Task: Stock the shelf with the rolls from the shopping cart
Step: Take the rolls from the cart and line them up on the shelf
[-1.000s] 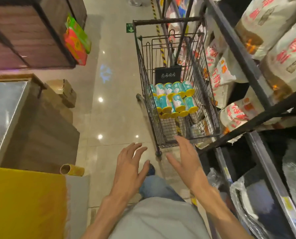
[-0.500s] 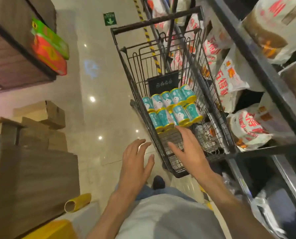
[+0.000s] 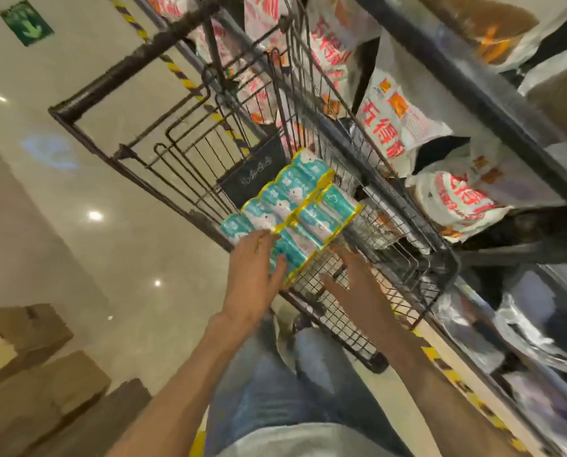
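Observation:
A dark wire shopping cart stands in front of me beside the shelf. Inside it lie packs of teal rolls with yellow ends, stacked in two rows. My left hand reaches over the cart's near rim, its straight fingers touching the near left rolls. Just inside the cart, my right hand hovers with spread fingers over the wire floor, to the right of the rolls, holding nothing.
A black metal shelf runs along the right, filled with large white sacks with red print and, lower down, clear-wrapped goods. Cardboard boxes stand at the lower left. Shiny tiled floor lies to the left.
I have moved closer to the cart. Both hands have gone forward over its near rim; the left hand now touches the rolls and the right hand is inside the basket.

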